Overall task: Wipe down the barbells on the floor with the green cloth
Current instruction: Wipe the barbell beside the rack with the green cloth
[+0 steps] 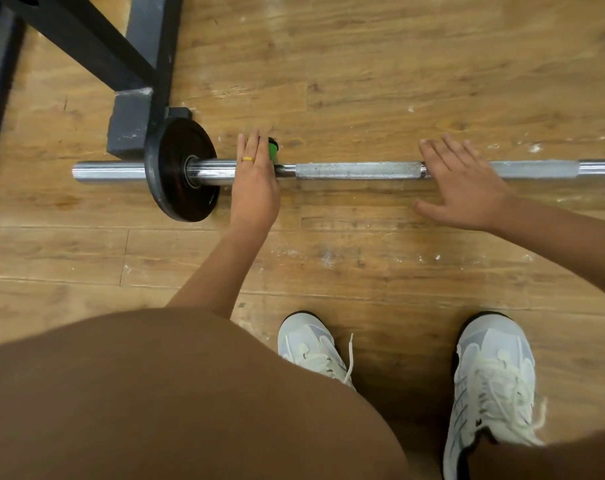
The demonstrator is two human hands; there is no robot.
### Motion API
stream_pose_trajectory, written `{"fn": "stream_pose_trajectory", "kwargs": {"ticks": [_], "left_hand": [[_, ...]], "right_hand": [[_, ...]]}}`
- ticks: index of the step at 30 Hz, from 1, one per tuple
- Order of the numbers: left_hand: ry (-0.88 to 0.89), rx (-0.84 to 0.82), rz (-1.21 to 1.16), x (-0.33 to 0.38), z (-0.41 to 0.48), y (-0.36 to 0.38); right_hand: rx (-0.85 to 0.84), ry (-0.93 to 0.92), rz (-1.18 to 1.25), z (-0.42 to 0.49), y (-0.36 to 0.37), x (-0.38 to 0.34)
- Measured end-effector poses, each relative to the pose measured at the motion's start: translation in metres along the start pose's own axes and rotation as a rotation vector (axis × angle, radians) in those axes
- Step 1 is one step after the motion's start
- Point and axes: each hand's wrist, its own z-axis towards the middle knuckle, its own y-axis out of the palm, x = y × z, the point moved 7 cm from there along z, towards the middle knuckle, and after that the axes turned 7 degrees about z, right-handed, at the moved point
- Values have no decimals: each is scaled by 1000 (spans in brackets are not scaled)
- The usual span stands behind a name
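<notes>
Position of the work item: the barbell (356, 170) lies flat on the wooden floor (398, 81), running left to right across my view. A black plate (180, 168) sits on its left sleeve, touching the base of a dark steel frame (134, 109) behind it.

Left hand (256, 181): I see it laid across the bar just right of the plate, fingers straight and close together, pressing the green cloth (272, 149) onto the smooth steel. Only a small edge of the cloth shows past the fingers. The thumb is hidden from me. A yellow ring (248, 159) sits on one finger.

Right hand (464, 185): fingers are spread wide and flat, resting on the bar at the right end of the rough grip section, with the thumb out toward the floor. It holds nothing.

Two pale shoes (491, 375) stand on the floor on the near side of the bar.
</notes>
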Motion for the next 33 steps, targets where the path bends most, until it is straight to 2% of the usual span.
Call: {"fn": "stream_pose_trajectory", "kwargs": {"ticks": [6, 12, 19, 26, 33], "left_hand": [[-34, 76, -80, 22, -41, 1], [-28, 54, -63, 0, 20, 5], [-24, 49, -78, 7, -26, 4], [11, 36, -55, 8, 16, -2], [-37, 101, -95, 6, -40, -6]], "right_hand": [[-87, -1, -8, 13, -2, 7], [-146, -12, -1, 27, -5, 16], [-84, 8, -20, 32, -9, 15], [-83, 1, -37, 20, -6, 8], [-48, 4, 5, -9, 5, -4]]}}
